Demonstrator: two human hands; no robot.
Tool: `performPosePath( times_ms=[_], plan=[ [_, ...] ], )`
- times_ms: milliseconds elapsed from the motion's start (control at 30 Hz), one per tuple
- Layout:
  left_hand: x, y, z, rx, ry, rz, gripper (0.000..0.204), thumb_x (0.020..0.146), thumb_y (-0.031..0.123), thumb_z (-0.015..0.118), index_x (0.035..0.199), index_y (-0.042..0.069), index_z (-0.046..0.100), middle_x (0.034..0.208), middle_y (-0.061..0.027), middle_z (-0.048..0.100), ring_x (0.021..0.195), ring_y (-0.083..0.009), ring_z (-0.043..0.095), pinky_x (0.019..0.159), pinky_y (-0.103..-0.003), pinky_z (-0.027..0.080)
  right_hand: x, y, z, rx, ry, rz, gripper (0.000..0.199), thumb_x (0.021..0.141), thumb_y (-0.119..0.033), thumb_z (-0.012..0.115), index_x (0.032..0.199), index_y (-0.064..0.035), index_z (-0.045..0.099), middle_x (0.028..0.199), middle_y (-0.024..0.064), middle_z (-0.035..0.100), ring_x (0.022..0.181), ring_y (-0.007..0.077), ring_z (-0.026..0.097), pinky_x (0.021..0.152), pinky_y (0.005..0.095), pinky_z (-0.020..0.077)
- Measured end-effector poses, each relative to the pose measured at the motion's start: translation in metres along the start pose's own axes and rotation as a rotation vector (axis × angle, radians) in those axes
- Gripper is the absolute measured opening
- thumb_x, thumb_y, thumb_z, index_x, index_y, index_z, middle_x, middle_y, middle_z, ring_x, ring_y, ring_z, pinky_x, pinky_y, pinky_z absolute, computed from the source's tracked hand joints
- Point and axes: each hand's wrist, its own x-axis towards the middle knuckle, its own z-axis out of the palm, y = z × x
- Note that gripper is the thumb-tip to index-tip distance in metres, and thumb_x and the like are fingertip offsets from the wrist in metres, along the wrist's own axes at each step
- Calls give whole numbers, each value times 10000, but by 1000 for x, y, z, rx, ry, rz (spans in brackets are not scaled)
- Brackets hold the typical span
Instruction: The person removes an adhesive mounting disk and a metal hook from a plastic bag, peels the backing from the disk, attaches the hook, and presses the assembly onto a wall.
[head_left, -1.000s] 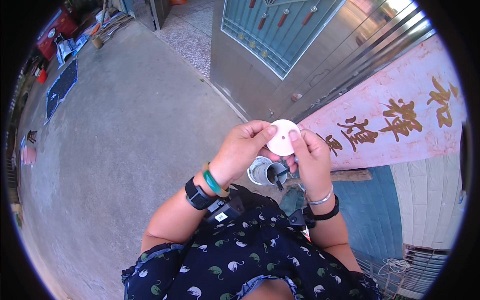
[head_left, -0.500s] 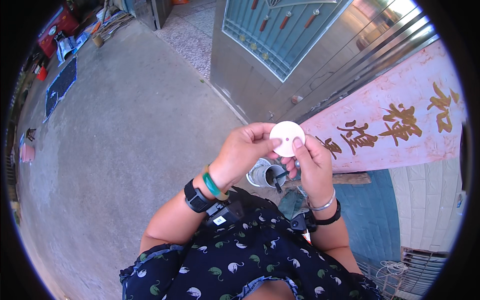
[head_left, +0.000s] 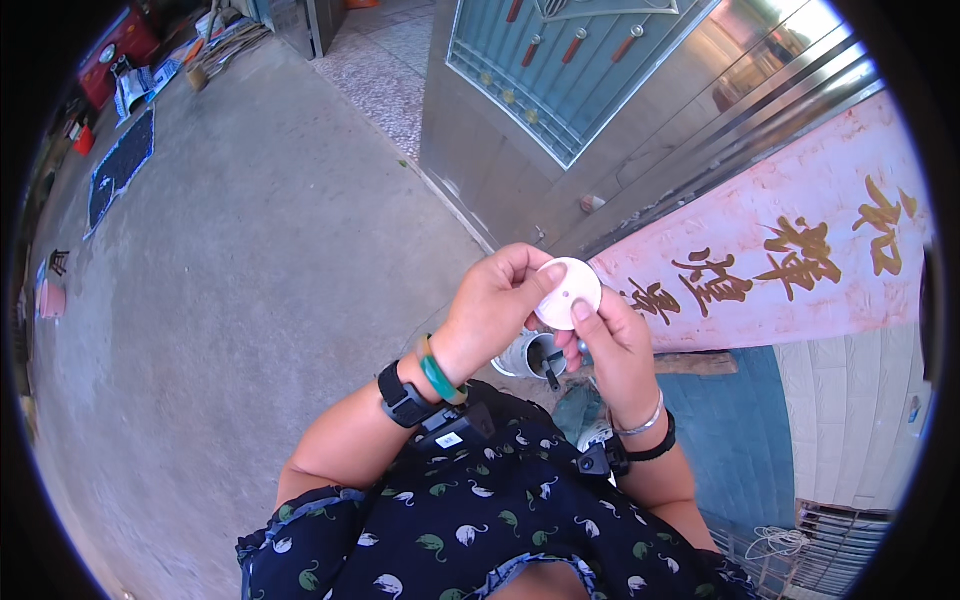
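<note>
The disc (head_left: 577,284), white and round with a small hole at its centre, is held up between both hands, in front of the person's chest. The left hand (head_left: 495,300) pinches its upper left part, thumb laid flat on the face; the right hand (head_left: 622,352) pinches the lower right, thumb tip near the edge. Both grips are closed on it, with fingers curled beneath.

It looks thin and light, so a fingertip pinch should carry it easily. The face keeps flat under the thumbs, which suggests a stiff sheet; whether it is card, plastic or foam is hard to tell at this size and in this glare. If plastic, the smooth face may slide under a dry thumb; if foam or card, hard pressing could dent or crease it. The rim seems the best place to take hold, at opposite sides, leaving the hole free of strain.

A pale bucket (head_left: 513,357) shows just below the hands, beyond the shirt (head_left: 470,500), on the grey floor (head_left: 250,260).
</note>
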Motion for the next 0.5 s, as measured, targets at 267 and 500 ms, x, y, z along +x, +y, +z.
performPosePath(
  times_ms=[267, 500],
  plan=[
    [2, -1, -5, 97, -34, 23, 189, 908, 214, 547, 858, 39, 600, 705, 25, 571, 584, -27, 483, 503, -171, 397, 11, 10, -2, -105, 58, -35, 233, 918, -218, 521, 849, -8, 594, 657, 1, 584, 517, 23, 471, 478, 175, 384],
    [2, 3, -3, 57, -49, 36, 185, 925, 203, 515, 880, 46, 601, 732, 34, 565, 615, -30, 478, 546, -168, 398, 8, 6, -9, 26, -63, -22, 280, 945, -243, 462, 926, 7, 587, 675, 15, 592, 529, 31, 479, 489, 179, 403]
  ],
)
